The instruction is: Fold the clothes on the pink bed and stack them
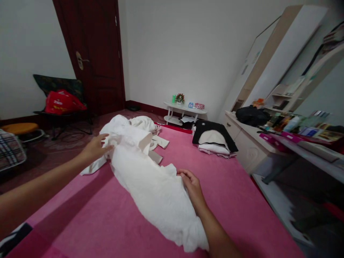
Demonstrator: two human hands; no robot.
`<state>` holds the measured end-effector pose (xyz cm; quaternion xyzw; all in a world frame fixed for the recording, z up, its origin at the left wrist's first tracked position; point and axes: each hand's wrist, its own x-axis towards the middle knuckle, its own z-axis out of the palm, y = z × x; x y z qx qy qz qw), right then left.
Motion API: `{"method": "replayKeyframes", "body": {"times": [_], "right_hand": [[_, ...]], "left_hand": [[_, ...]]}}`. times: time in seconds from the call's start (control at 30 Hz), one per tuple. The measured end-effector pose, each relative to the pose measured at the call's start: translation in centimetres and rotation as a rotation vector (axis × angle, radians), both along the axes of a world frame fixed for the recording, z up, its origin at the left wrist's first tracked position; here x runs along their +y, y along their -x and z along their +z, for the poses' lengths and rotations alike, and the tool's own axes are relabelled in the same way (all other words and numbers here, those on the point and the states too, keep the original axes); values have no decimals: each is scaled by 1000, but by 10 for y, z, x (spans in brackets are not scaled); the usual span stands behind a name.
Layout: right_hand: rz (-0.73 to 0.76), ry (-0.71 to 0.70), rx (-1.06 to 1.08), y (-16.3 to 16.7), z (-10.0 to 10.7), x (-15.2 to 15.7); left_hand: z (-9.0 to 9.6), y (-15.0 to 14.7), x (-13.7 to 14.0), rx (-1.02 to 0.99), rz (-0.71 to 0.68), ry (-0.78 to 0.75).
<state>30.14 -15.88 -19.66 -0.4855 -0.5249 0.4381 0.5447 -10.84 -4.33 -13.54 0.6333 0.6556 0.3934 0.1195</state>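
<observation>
- We hold the left hand [98, 147] at the far end of the white garment [156, 193], its fingers spread wide;
- we curl the right hand [190, 181] narrowly at the garment's side edge; we cannot tell whether its fingers pinch fabric;
- the garment lies between our fingers on the pink sheet [88, 215];
- beyond the right fingers, folded clothes [214, 138] lie stacked.

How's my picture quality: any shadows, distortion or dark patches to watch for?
Head view: a soft shadow crosses the pink sheet left of the white cloth; head view: door and wardrobe lean, likely lens distortion; head view: the space under the desk is murky.
</observation>
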Motion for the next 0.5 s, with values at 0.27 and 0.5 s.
{"method": "replayKeyframes", "body": {"times": [0.27,0.5], "right_hand": [[97,-163,-315,8,7,-6],[248,-60,-759,2,78,-54]], "left_hand": [[-22,-10,-13,266,-213,-173],[-17,-3,8,356,-165,-207]]}}
